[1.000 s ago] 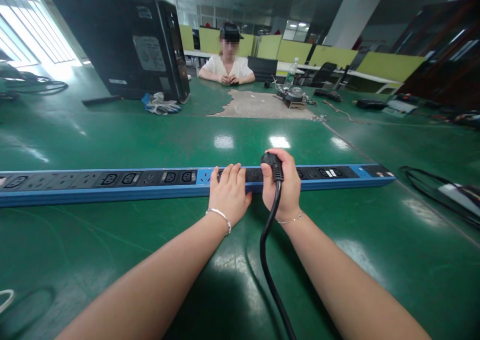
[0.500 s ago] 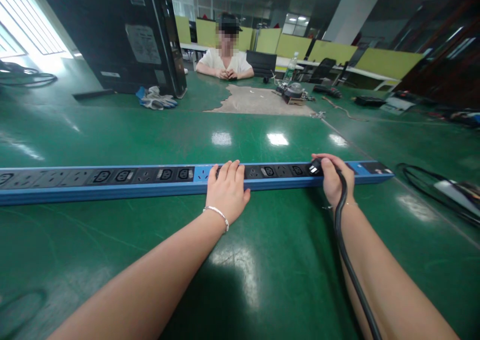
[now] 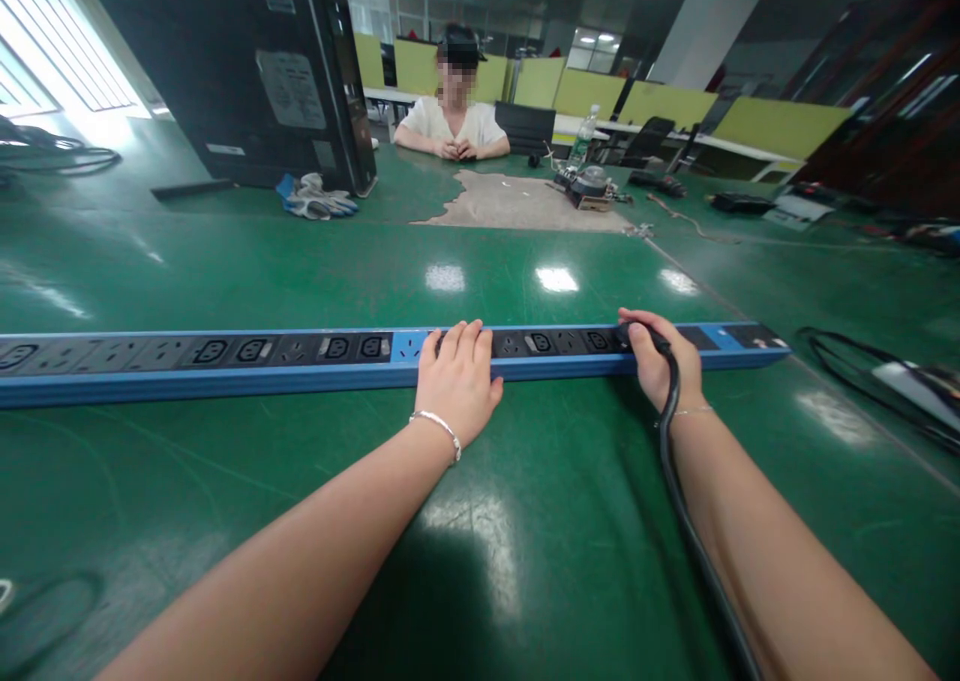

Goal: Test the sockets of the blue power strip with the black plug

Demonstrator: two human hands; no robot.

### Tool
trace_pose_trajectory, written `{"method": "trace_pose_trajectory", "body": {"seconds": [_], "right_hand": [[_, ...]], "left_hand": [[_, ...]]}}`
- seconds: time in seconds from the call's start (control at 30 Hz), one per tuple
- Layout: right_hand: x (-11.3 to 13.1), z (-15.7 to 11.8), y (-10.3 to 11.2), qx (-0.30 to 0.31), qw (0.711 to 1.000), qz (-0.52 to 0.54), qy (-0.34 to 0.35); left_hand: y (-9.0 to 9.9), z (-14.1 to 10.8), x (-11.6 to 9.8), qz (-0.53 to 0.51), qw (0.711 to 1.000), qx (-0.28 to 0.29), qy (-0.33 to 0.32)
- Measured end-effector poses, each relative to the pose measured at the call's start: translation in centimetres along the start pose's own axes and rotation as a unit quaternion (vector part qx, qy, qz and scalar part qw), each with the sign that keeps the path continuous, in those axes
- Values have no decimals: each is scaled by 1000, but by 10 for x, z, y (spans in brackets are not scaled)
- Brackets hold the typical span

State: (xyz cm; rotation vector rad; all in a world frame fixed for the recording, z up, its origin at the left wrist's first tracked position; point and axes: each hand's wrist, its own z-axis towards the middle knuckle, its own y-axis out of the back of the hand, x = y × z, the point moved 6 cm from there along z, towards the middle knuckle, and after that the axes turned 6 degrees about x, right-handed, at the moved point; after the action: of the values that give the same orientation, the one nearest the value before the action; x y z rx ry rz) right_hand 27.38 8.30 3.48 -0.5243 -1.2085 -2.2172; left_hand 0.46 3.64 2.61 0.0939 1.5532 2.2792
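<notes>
A long blue power strip (image 3: pixel 225 388) with black sockets lies across the green table. My left hand (image 3: pixel 456 371) rests flat on the middle of the strip, fingers stretched over its top beside a blue socket. At the strip's right part, my right hand (image 3: pixel 667 361) is closed round a black power plug (image 3: pixel 623 335), mostly hidden by the fingers. The plug faces down against the sockets; whether its pins are inside one is hidden. Its thick black cable (image 3: pixel 684 491) runs from the hand down along my right forearm.
A black computer case (image 3: pixel 300 81) stands at the back left, with work gloves (image 3: pixel 319 199) before it. Across the table (image 3: pixel 300 271) sits a person (image 3: pixel 450 126). A plastic bottle (image 3: pixel 585 136) and a loose black cable (image 3: pixel 840 361) are on the right.
My right hand has turned and moved slightly left with the plug. The plug's metal pins, visible before, are now out of sight. My left hand stays on the strip.
</notes>
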Motion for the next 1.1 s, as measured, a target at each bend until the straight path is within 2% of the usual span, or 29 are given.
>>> {"method": "trace_pose_trajectory", "body": {"seconds": [0.3,0.6,0.77,0.97,1.1], "right_hand": [[8,-9,1,22,998,-40,49],[2,-9,-2,-22,997,-65,38],[-1,-6,-5,-39,990,-138,12],[0,-9,-6,-26,987,-159,5],[0,-10,-5,-42,986,-163,-1]], "left_hand": [[0,0,0,2,1000,3,2],[0,0,0,2,1000,7,4],[0,1,-1,3,1000,16,10],[0,1,-1,3,1000,21,13],[0,1,-1,4,1000,19,13]]}}
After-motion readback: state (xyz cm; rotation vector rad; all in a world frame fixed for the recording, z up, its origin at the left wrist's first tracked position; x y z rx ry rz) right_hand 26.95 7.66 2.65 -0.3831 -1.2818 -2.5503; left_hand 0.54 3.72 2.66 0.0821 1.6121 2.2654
